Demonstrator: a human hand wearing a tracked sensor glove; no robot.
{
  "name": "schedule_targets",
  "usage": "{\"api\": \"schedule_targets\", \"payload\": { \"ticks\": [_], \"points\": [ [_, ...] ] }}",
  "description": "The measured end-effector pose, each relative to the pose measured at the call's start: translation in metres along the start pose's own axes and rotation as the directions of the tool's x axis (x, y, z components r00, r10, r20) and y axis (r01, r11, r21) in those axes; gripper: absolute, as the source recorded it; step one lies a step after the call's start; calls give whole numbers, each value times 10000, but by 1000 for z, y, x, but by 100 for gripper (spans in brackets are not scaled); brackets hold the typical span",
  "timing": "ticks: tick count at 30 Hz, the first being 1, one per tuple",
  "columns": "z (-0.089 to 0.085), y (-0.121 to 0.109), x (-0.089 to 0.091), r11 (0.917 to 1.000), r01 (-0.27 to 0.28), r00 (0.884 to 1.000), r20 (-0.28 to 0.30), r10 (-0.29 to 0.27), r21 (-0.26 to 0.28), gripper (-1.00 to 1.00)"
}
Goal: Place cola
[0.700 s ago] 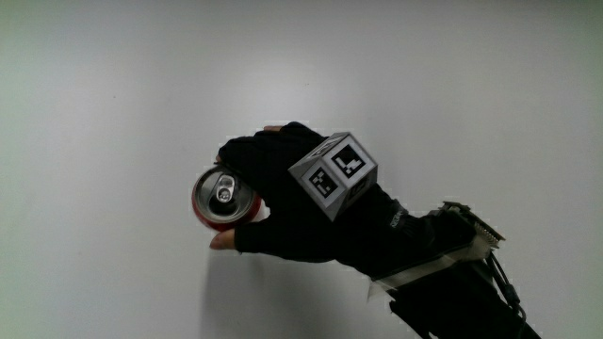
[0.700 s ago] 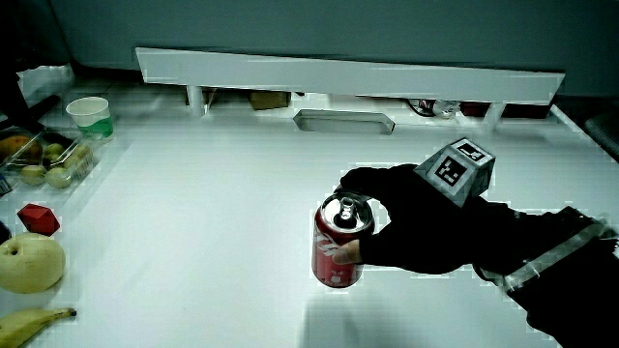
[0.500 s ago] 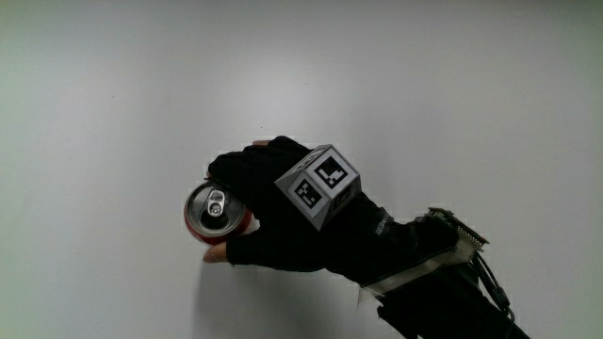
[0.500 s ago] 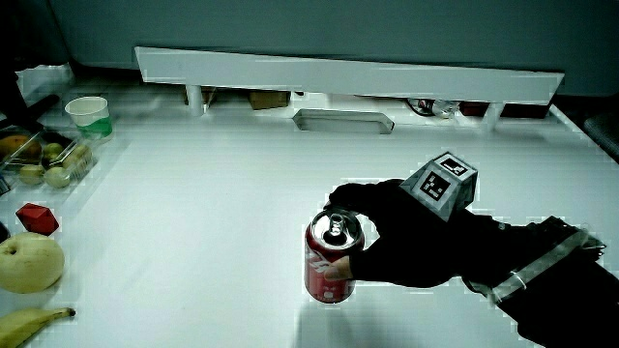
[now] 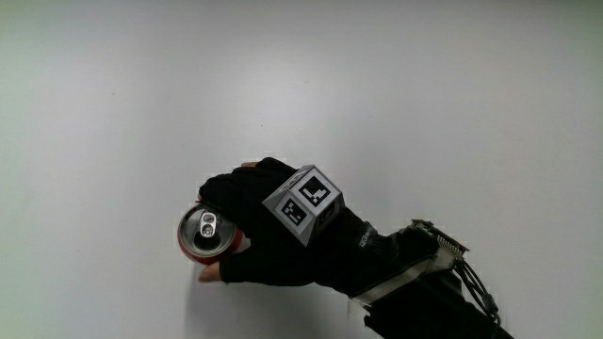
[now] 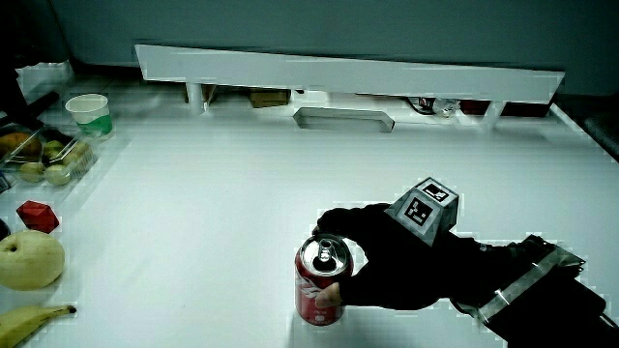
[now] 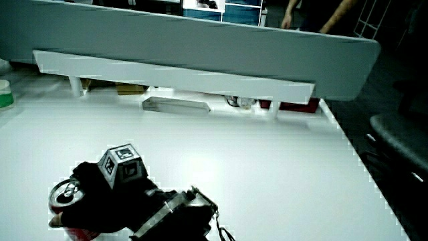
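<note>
A red cola can [image 5: 206,232] with a silver top stands upright on the white table [image 5: 396,104], close to the person's edge. The gloved hand [image 5: 268,226] wraps around the can's side, fingers curled on it and a thumb tip showing at its base. In both side views the can [image 6: 321,282] [image 7: 68,201] is held by the hand [image 6: 387,261] [image 7: 100,197], whose patterned cube faces up. The can's foot appears to rest on the table.
At the table's edge in a side view lie a pear [image 6: 27,261], a banana [image 6: 34,320], a red block [image 6: 37,217], a fruit tray [image 6: 44,159] and a white cup [image 6: 89,114]. A low white partition [image 6: 348,72] and a grey tray [image 6: 343,121] lie farther from the person.
The hand has carried the can nearer to the person and a little sideways, keeping its grasp. The can has stayed upright.
</note>
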Motion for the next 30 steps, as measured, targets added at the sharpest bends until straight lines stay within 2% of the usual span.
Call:
{"api": "schedule_targets", "payload": {
  "ticks": [1,3,10,11,18,29,30],
  "points": [
    [-1,0,0,9999,-38,10000,-45,39,96,0],
    [-5,-1,0,9999,17,9998,-174,-20,-127,0],
    [-14,-3,2,9999,-16,9999,-132,14,-146,0],
    [-14,-4,2,9999,-28,9991,-420,23,-116,0],
    [-17,-5,6,9995,24,9979,-654,-44,-307,0],
    [-16,-13,10,9969,17,9943,-1057,-101,-792,-61],
    [-16,-16,12,9946,79,9948,-1005,-184,-1038,-67]
  ]
}}
